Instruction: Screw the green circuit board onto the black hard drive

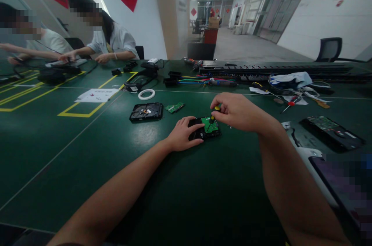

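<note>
A black hard drive with a green circuit board on top lies on the green table in front of me. My left hand rests on its left side, fingers curled over the edge, holding it down. My right hand is closed around a small screwdriver with a yellow-and-black handle, standing upright with its tip on the green board. A second black hard drive lies open to the left, and a loose green circuit board sits beside it.
Two other people sit at the far left of the table, handling cables. A white tape roll, papers, cables, tools and a long black rack unit crowd the back. Another drive and a red screwdriver lie right.
</note>
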`<state>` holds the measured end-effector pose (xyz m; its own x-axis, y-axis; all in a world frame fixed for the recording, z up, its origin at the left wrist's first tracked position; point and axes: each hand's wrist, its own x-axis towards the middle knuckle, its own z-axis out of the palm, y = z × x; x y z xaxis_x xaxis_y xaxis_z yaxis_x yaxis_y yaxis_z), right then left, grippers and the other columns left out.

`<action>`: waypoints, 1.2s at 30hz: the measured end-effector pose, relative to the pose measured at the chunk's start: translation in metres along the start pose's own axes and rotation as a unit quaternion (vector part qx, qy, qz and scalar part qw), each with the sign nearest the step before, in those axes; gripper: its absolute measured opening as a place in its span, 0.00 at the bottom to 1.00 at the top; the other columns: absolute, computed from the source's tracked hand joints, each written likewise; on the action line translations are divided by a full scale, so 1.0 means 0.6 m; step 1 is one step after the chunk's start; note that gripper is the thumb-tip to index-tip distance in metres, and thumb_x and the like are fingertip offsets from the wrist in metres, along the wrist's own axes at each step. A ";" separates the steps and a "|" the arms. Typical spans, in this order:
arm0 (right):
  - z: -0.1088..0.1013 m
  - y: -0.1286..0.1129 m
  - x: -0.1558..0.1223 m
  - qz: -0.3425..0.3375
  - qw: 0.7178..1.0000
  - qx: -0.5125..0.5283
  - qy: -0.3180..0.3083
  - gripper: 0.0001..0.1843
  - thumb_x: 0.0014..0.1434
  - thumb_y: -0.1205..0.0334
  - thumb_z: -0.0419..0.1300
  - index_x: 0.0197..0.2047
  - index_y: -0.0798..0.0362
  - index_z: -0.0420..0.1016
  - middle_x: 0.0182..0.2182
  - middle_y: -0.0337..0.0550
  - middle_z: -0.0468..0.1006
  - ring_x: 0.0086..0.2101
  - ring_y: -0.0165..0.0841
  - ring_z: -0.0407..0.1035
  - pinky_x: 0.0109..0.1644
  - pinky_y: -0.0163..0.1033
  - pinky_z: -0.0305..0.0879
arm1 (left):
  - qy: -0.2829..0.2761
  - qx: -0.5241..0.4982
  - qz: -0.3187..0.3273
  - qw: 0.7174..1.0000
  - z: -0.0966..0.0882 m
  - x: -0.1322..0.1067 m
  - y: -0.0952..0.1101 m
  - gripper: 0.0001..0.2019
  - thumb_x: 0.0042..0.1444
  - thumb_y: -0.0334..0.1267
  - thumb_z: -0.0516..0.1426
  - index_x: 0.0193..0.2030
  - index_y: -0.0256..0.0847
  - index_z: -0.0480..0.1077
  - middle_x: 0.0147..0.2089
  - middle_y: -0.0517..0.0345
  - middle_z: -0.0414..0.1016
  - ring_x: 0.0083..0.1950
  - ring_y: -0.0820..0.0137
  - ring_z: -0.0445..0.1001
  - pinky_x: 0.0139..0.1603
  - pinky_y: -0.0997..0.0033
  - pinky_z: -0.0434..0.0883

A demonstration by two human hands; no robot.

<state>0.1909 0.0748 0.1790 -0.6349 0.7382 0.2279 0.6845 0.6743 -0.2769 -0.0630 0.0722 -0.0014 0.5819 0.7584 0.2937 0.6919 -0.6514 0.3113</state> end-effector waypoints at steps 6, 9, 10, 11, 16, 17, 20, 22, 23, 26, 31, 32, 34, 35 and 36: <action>-0.003 0.001 -0.001 -0.013 1.000 0.001 -0.004 0.10 0.65 0.60 0.62 0.45 0.53 0.83 0.37 0.45 0.83 0.36 0.36 0.72 0.42 0.40 0.60 | 0.000 0.000 0.003 1.000 0.000 0.000 0.000 0.35 0.66 0.61 0.62 0.75 0.56 0.64 0.75 0.43 0.56 0.74 0.44 0.59 0.72 0.36 0.63; -0.003 0.002 -0.002 -0.011 1.000 0.005 -0.003 0.11 0.65 0.60 0.62 0.47 0.54 0.83 0.37 0.45 0.83 0.36 0.35 0.73 0.42 0.39 0.60 | -0.001 0.002 0.001 1.000 0.000 0.000 0.000 0.34 0.66 0.61 0.62 0.76 0.56 0.64 0.74 0.43 0.56 0.74 0.44 0.59 0.72 0.36 0.63; -0.002 0.002 -0.002 -0.010 1.000 0.005 -0.002 0.11 0.66 0.59 0.62 0.47 0.54 0.83 0.38 0.45 0.83 0.36 0.35 0.73 0.42 0.39 0.60 | 0.000 0.002 0.001 1.000 0.000 0.000 0.000 0.34 0.66 0.61 0.62 0.76 0.56 0.65 0.75 0.43 0.56 0.74 0.44 0.59 0.72 0.36 0.63; -0.002 0.002 -0.001 -0.009 1.000 0.004 -0.001 0.12 0.67 0.58 0.62 0.47 0.54 0.83 0.38 0.45 0.83 0.36 0.35 0.73 0.42 0.39 0.60 | 0.001 0.001 0.001 1.000 0.000 0.000 0.000 0.34 0.65 0.60 0.62 0.75 0.56 0.65 0.75 0.43 0.56 0.74 0.43 0.59 0.72 0.36 0.63; -0.003 -0.001 -0.002 -0.001 1.000 0.005 0.003 0.13 0.69 0.58 0.59 0.46 0.54 0.84 0.39 0.46 0.84 0.36 0.35 0.73 0.42 0.40 0.61 | 0.005 -0.003 0.001 1.000 0.001 0.000 0.000 0.35 0.65 0.61 0.63 0.75 0.56 0.65 0.75 0.44 0.56 0.74 0.44 0.60 0.73 0.36 0.63; -0.004 -0.002 -0.002 0.000 1.000 0.006 0.002 0.13 0.69 0.58 0.59 0.45 0.54 0.84 0.39 0.46 0.84 0.36 0.35 0.73 0.43 0.40 0.61 | 0.004 -0.002 0.000 1.000 0.001 0.000 0.000 0.35 0.65 0.61 0.63 0.75 0.57 0.65 0.75 0.44 0.56 0.74 0.44 0.60 0.73 0.36 0.63; -0.005 -0.004 -0.003 0.002 1.000 0.005 0.002 0.13 0.69 0.58 0.59 0.45 0.54 0.84 0.39 0.47 0.84 0.36 0.35 0.74 0.43 0.40 0.61 | 0.002 0.001 -0.002 1.000 0.000 0.000 0.000 0.35 0.65 0.61 0.62 0.75 0.57 0.65 0.75 0.44 0.56 0.74 0.44 0.59 0.72 0.36 0.63; -0.006 -0.004 -0.003 0.005 1.000 0.005 0.001 0.13 0.69 0.58 0.59 0.46 0.54 0.84 0.39 0.47 0.84 0.36 0.35 0.74 0.42 0.40 0.62 | 0.001 0.001 -0.001 1.000 0.000 -0.001 0.001 0.34 0.65 0.60 0.62 0.76 0.57 0.64 0.75 0.43 0.56 0.74 0.43 0.59 0.72 0.36 0.63; -0.006 -0.003 -0.003 0.006 1.000 0.005 0.000 0.13 0.69 0.57 0.59 0.46 0.54 0.83 0.39 0.47 0.85 0.36 0.36 0.74 0.42 0.40 0.62 | 0.000 0.001 -0.001 1.000 -0.001 0.000 0.001 0.35 0.65 0.60 0.63 0.76 0.57 0.64 0.75 0.43 0.56 0.75 0.43 0.59 0.72 0.36 0.63; -0.006 0.000 -0.002 0.007 1.000 0.009 -0.002 0.14 0.69 0.57 0.59 0.46 0.54 0.83 0.39 0.47 0.85 0.36 0.36 0.74 0.42 0.41 0.62 | -0.001 0.001 -0.001 1.000 -0.002 0.000 0.002 0.35 0.65 0.61 0.62 0.76 0.57 0.64 0.75 0.44 0.56 0.74 0.43 0.59 0.72 0.36 0.63; -0.006 0.001 -0.002 0.019 1.000 0.016 0.003 0.14 0.68 0.56 0.60 0.48 0.55 0.83 0.37 0.47 0.84 0.35 0.36 0.75 0.41 0.40 0.62 | -0.004 0.002 -0.003 1.000 -0.004 0.001 0.004 0.35 0.65 0.60 0.63 0.76 0.57 0.64 0.75 0.44 0.56 0.75 0.44 0.59 0.73 0.36 0.62; -0.006 0.001 -0.002 0.020 1.000 0.016 0.004 0.13 0.68 0.57 0.60 0.47 0.55 0.82 0.37 0.47 0.84 0.35 0.36 0.75 0.41 0.40 0.62 | -0.005 0.002 -0.003 1.000 -0.005 0.001 0.004 0.35 0.65 0.60 0.62 0.76 0.57 0.64 0.75 0.43 0.56 0.75 0.44 0.59 0.73 0.36 0.62; -0.006 0.001 -0.003 0.015 1.000 0.014 0.003 0.13 0.68 0.57 0.60 0.47 0.55 0.83 0.38 0.47 0.84 0.36 0.36 0.75 0.42 0.40 0.63 | -0.005 0.000 -0.004 1.000 -0.005 0.001 0.004 0.35 0.65 0.61 0.62 0.76 0.57 0.64 0.75 0.44 0.56 0.74 0.44 0.59 0.73 0.36 0.62; -0.006 0.002 -0.003 0.009 1.000 0.013 0.003 0.13 0.68 0.58 0.60 0.47 0.54 0.83 0.39 0.47 0.84 0.37 0.36 0.75 0.43 0.40 0.63 | -0.005 -0.002 -0.005 1.000 -0.005 0.001 0.004 0.35 0.65 0.61 0.62 0.76 0.58 0.64 0.75 0.44 0.56 0.74 0.44 0.59 0.73 0.36 0.62; -0.005 0.003 -0.003 0.002 1.000 0.012 0.005 0.13 0.68 0.58 0.60 0.47 0.54 0.83 0.40 0.47 0.84 0.38 0.36 0.75 0.44 0.40 0.63 | -0.006 -0.004 -0.005 1.000 -0.005 0.001 0.004 0.35 0.65 0.61 0.62 0.76 0.58 0.63 0.75 0.45 0.57 0.74 0.44 0.59 0.73 0.36 0.62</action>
<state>0.1941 0.0748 0.1811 -0.6290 0.7405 0.2364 0.6779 0.6714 -0.2994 -0.0622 0.0709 0.0025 0.5799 0.7651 0.2800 0.6943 -0.6439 0.3214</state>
